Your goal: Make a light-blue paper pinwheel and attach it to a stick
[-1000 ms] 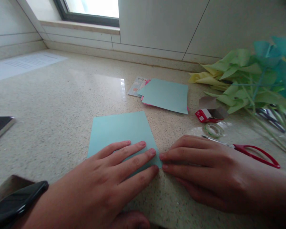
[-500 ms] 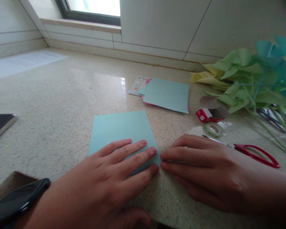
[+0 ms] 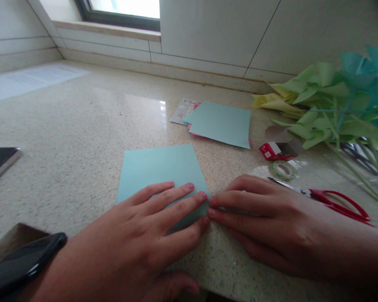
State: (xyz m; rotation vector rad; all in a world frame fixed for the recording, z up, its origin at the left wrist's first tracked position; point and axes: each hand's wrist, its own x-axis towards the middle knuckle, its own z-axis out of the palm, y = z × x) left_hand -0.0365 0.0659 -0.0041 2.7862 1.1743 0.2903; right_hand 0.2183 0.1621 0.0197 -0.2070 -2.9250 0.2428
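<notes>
A light blue sheet of paper (image 3: 157, 165) lies flat on the speckled countertop in front of me. Across its near part my left hand (image 3: 154, 228) rests palm down, open, fingers spread and covering the lower edge. My right hand (image 3: 267, 224) is closed, its fingers drawn together and bent, with the fingertips at the sheet's near right corner. The thumb's contact with the paper is hidden below that hand. Just behind the right hand lie scissors (image 3: 342, 205) with red handles, partly covered by it. A dark band (image 3: 28, 260) circles my left wrist.
More light blue paper (image 3: 222, 123) lies over pink sheets and a packet (image 3: 182, 111). An open small red box (image 3: 279, 150) and a tape roll (image 3: 283, 170) stand near paper flowers (image 3: 321, 96). At left are a printed page (image 3: 38, 79) and a dark flat object (image 3: 1, 161).
My right fingertips have shifted slightly left, onto the corner of the sheet. The left hand stays flat in place; the view has tipped a little.
</notes>
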